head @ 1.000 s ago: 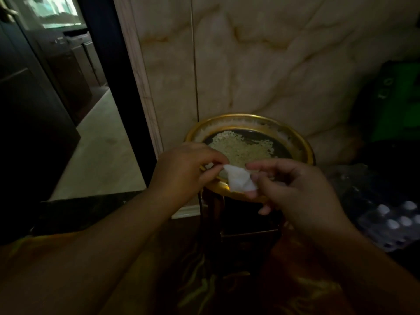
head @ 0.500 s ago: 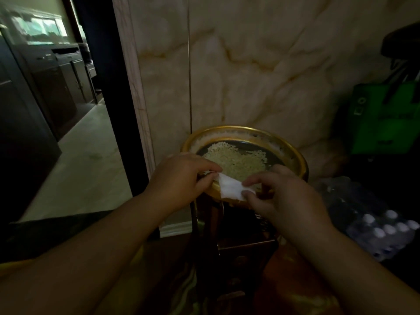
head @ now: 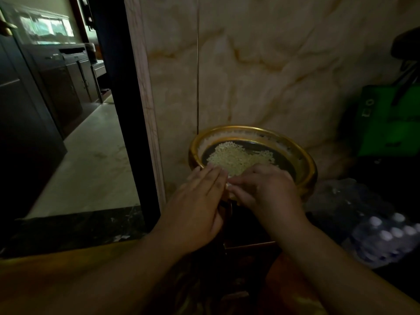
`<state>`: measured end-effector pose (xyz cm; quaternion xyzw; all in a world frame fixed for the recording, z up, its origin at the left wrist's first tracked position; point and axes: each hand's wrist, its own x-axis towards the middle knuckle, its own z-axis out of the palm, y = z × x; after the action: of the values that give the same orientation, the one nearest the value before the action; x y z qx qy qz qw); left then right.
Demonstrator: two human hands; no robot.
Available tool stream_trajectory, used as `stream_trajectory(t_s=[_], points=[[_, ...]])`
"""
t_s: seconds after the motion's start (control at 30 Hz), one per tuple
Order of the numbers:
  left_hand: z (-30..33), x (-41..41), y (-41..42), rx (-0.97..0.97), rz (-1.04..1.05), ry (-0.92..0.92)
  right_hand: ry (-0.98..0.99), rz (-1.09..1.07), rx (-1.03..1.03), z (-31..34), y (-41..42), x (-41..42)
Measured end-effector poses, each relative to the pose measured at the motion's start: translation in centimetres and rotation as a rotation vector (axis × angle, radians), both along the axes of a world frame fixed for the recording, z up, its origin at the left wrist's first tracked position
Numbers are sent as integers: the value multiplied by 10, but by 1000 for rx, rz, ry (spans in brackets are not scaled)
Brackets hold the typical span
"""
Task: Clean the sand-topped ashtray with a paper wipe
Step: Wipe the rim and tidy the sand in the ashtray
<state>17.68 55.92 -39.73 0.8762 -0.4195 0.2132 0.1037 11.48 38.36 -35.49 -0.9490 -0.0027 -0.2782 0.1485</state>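
A round gold-rimmed ashtray [head: 304,162] on a dark stand holds a heap of pale sand grains [head: 238,156] over a dark inner dish. My left hand [head: 200,201] lies flat, fingers together, on the near left rim. My right hand [head: 266,189] is curled over the near rim beside it. Only a small white sliver of the paper wipe [head: 228,184] shows between the two hands; the rest of it is hidden under my fingers.
A marble wall [head: 261,76] stands right behind the ashtray. To the left, a dark door frame [head: 122,110] opens onto a pale floor and dark cabinets. A green bag [head: 391,123] and a wrapped pack of white-capped bottles [head: 386,233] sit at the right.
Both hands have come down onto the near rim of the ashtray. The wipe, held up in plain view between my fingers before, is now almost fully covered by my hands.
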Motion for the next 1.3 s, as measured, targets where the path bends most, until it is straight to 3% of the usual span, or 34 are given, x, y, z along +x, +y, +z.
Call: stream_trajectory(t_s=[0.33,0.9,1.3], points=[[-5,-14,-7,25,72,22,-134,12,93,-19,-11,-4],[-4,-18,-12,35,121,-12,-142,-18,93,-21,-69,-29],[-11,-14,-12,3,142,-20,-184,-73,89,-26,-35,-14]])
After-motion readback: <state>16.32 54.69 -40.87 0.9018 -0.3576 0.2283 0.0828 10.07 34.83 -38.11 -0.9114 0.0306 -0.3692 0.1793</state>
